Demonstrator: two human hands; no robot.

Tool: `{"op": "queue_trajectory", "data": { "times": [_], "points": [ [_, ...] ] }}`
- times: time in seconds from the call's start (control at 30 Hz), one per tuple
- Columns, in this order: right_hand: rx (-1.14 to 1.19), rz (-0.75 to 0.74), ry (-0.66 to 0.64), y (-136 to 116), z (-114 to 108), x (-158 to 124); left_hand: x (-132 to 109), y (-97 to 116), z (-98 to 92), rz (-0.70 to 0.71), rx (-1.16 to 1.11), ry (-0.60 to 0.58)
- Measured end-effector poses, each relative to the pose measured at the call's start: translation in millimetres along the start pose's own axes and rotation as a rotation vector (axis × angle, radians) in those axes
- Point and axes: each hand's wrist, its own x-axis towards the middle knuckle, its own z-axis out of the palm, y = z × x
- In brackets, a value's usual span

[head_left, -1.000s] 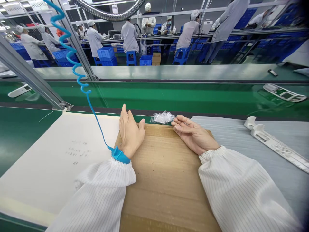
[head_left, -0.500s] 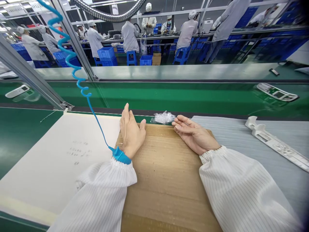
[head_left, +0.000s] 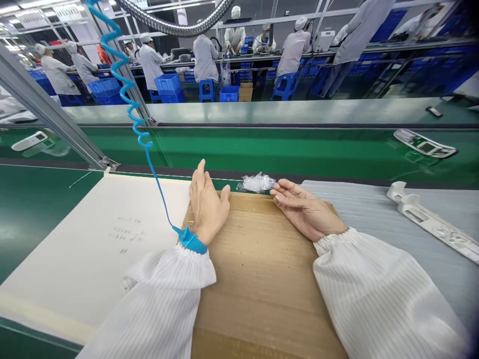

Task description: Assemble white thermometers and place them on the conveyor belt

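A sheet of corrugated cardboard (head_left: 262, 279) lay nearest, under both forearms in their white striped cleanroom sleeves (head_left: 374, 294), and a blue wrist strap (head_left: 190, 240) circled the left wrist. The left hand (head_left: 208, 207) rested open at the cardboard's far edge, fingers spread and holding nothing. The right hand (head_left: 307, 210) lay loosely curled, its fingertips (head_left: 280, 193) reaching the right end of a crumpled wad of clear plastic (head_left: 257, 183); whether they had hold of it could not be told. The wad lay between the hands, its long axis running sideways along the cardboard's far edge, and the right hand was the nearer. A sheet of paper with handwriting (head_left: 93, 249) lay to the left, and grey foam (head_left: 374, 199) to the right carried a long white plastic part (head_left: 422, 217). Beyond ran a green conveyor belt (head_left: 262, 149), crossed at upper left by a blue coiled cord (head_left: 129, 85). Farther off, workers in white coats and caps (head_left: 205, 57) stood at benches, with blue crates (head_left: 168, 85) on the floor.
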Motion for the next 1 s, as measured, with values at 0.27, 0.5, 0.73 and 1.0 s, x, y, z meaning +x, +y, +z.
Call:
{"op": "queue_trajectory", "data": {
  "times": [0.27, 0.5, 0.73, 1.0],
  "points": [
    [0.009, -0.012, 0.005, 0, 3, -1, 0, 0, 0.5, -0.005, 0.012, 0.004],
    [0.050, 0.021, 0.033, -2, 7, -2, 0, 2, -1.8, -0.013, 0.041, -0.024],
    [0.059, 0.027, 0.044, -3, 8, -3, 0, 0, 0.2, -0.008, 0.014, -0.018],
    [0.061, 0.030, 0.054, -3, 9, -3, 1, 4, -4.0, -0.039, 0.077, -0.076]
  ]
}}
